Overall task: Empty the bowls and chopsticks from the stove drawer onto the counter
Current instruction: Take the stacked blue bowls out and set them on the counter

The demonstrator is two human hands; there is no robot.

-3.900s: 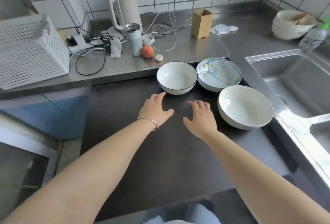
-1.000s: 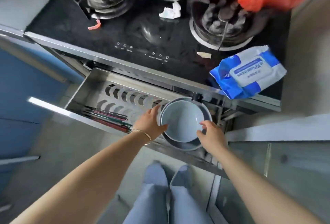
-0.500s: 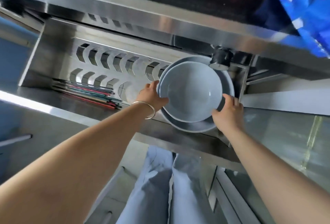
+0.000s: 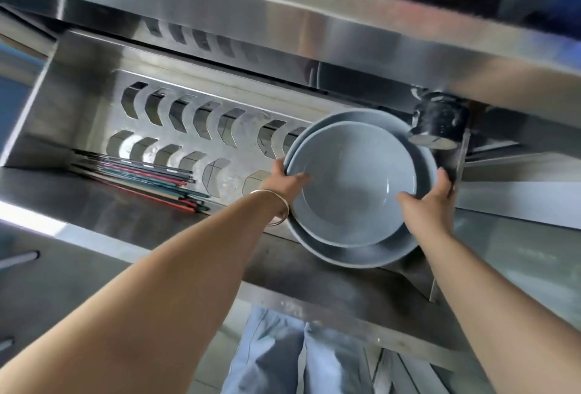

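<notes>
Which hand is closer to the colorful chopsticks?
Left. The left hand grips the bowls' rim just right of the chopsticks; the right hand grips the bowls' far side.

Brushed steel stove front (image 4: 314,26) overhead, blue cabinet (image 4: 12,92) at left, bright daylight reflections

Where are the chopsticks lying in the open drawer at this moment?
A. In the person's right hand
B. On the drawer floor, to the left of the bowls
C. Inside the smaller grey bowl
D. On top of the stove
B: the chopsticks lie in a bundle on the drawer floor, left of the stacked bowls, which both hands grip at the rims.
</notes>
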